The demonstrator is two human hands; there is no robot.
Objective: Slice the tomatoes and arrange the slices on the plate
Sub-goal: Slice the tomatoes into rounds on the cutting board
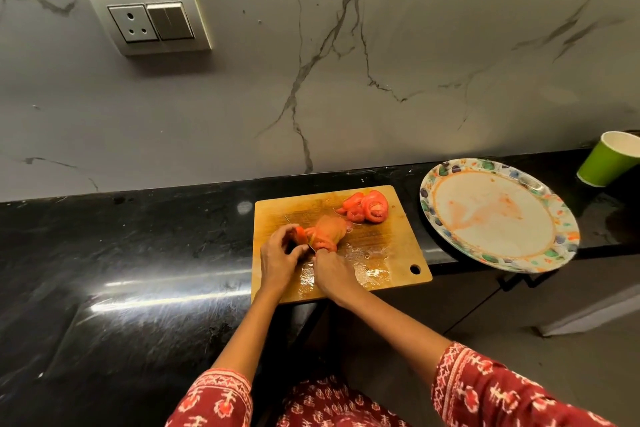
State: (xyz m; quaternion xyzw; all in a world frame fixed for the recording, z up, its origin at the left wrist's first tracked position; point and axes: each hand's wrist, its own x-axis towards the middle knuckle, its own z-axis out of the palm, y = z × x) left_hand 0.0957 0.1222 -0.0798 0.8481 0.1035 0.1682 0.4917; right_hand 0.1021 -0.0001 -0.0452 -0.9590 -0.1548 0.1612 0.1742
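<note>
While the left hand (pixel 281 253) curls round the tomato (pixel 323 234) near the middle of the cutting board (pixel 381 246), the right hand (pixel 332 270) grips the knife (pixel 304 239), its thin blade running away from the person just beside the left fingertips. Cut slices (pixel 369 210) lie at the board's far right corner; the plate (pixel 498 215) waits rightward, nearer the right hand.
</note>
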